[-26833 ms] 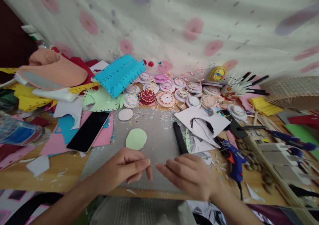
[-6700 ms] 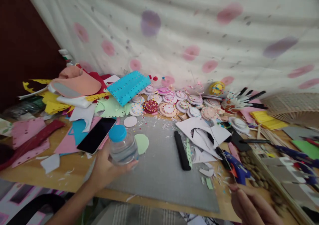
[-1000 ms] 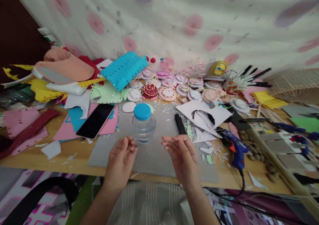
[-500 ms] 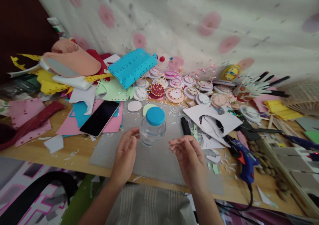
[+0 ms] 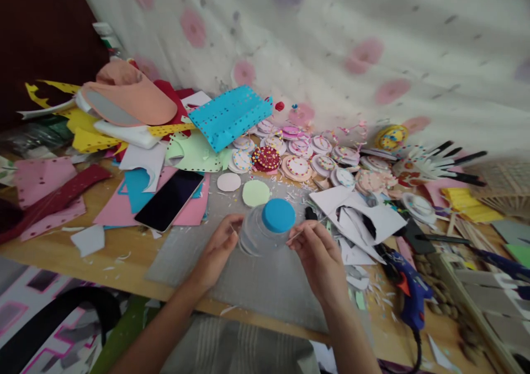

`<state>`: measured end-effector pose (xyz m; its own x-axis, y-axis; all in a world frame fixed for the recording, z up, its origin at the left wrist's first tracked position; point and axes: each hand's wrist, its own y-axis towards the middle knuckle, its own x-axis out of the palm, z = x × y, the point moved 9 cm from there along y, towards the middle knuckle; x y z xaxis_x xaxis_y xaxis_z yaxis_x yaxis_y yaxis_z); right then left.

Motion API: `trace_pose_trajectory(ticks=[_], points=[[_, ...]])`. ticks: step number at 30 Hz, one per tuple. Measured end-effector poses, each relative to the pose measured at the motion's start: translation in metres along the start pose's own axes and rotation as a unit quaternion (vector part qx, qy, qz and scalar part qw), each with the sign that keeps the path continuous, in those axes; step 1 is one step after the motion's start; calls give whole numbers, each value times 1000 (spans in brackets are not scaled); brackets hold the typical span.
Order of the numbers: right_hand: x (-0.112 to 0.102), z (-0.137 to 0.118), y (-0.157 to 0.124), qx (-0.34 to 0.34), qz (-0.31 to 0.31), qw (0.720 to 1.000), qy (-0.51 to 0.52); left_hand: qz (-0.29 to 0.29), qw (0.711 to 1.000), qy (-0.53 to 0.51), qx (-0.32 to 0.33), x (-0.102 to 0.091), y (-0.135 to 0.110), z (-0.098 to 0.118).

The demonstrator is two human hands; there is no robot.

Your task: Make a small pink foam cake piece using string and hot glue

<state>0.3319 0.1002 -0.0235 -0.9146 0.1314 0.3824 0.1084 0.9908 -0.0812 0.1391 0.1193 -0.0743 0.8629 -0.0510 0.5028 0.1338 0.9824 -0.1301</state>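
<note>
A clear plastic jar [image 5: 257, 238] with a blue lid [image 5: 279, 215] stands between my hands, leaning to the right. My left hand [image 5: 217, 249] is at the jar's left side, thumb and fingers pinched on a thin pale string [image 5: 233, 228]. On the other side my right hand [image 5: 318, 252] pinches a thin pale strand close to the lid. Whether both ends belong to one string passing round the jar, I cannot tell. Behind the jar lie a pale green paper disc [image 5: 255, 193] and a whitish disc [image 5: 229, 182].
Under the jar is a grey mat [image 5: 265, 291]. A phone [image 5: 169, 200] lies on coloured sheets at left. Several small decorated hats [image 5: 297, 167] crowd the back. Cut white paper [image 5: 360, 205] and a blue glue gun [image 5: 414, 291] with its cord are at right.
The jar has tipped to the right, its lid moving toward my right hand. My hands are now closer to its sides. The green disc shows more fully, and the view has shifted slightly.
</note>
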Motion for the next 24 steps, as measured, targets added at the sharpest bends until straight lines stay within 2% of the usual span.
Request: trace_pose_trajectory(ticks=[3, 10, 17, 21, 24], points=[[4, -1, 8, 4, -18, 1000, -13, -55, 998, -13, -18, 10, 2, -1], [16, -11, 22, -7, -75, 995, -59, -69, 995, -48, -48, 21, 4, 2], [14, 0, 25, 21, -93, 989, -115, -122, 992, 4, -2, 35, 1, 5], [7, 8, 21, 19, -79, 990, -113, -124, 992, 2, -11, 47, -5, 6], [6, 11, 13, 36, -61, 993, -95, -116, 992, -30, -31, 53, -12, -1]])
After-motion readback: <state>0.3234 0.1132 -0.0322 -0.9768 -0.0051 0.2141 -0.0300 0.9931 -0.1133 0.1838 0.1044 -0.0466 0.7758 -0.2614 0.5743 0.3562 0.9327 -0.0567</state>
